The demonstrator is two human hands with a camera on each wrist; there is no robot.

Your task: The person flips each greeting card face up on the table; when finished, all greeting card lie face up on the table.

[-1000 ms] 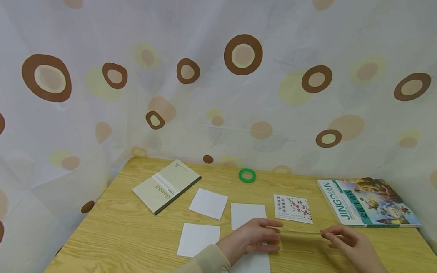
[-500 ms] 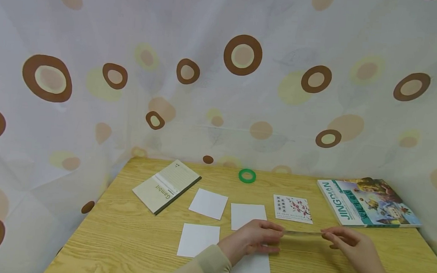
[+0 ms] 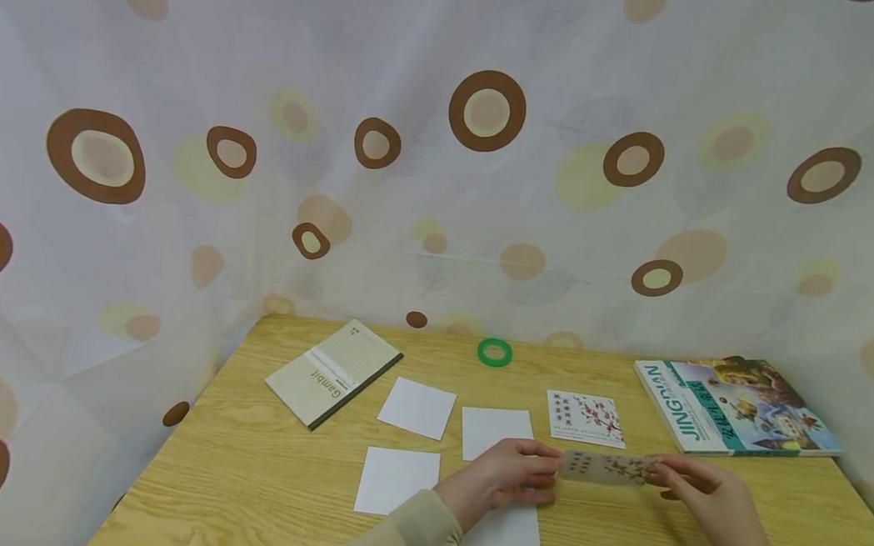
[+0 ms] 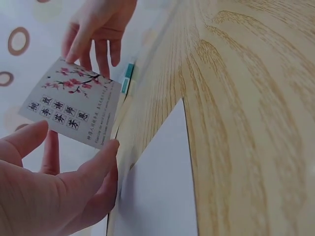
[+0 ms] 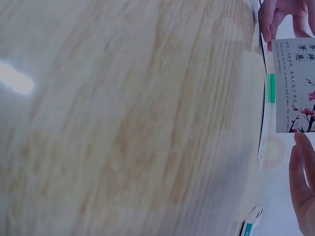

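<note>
A square card [image 3: 605,468] printed with pink blossom branches and characters is held up between my two hands, tilted and above the table. My left hand [image 3: 501,477] grips its left edge; the left wrist view shows the fingers at the card's [image 4: 74,105] near corners. My right hand [image 3: 709,494] pinches the opposite edge between thumb and fingers. In the right wrist view the card [image 5: 294,88] is partly cut off by the frame edge. Just beyond the hands lies a matching printed card [image 3: 586,418]. A white square sheet [image 3: 504,534] lies partly hidden beneath my left hand.
More white squares lie left of my hands: one at the back [image 3: 417,407], one in front [image 3: 398,479] and one beside the printed card [image 3: 497,431]. A notebook [image 3: 333,373], a green tape roll [image 3: 494,362] and a thick book [image 3: 740,408] rest farther back, before a patterned curtain [image 3: 412,196].
The held card was nearly edge-on; it has tilted so its printed face now shows in the head view. Both hands stay almost in place, and the things on the table have not moved.
</note>
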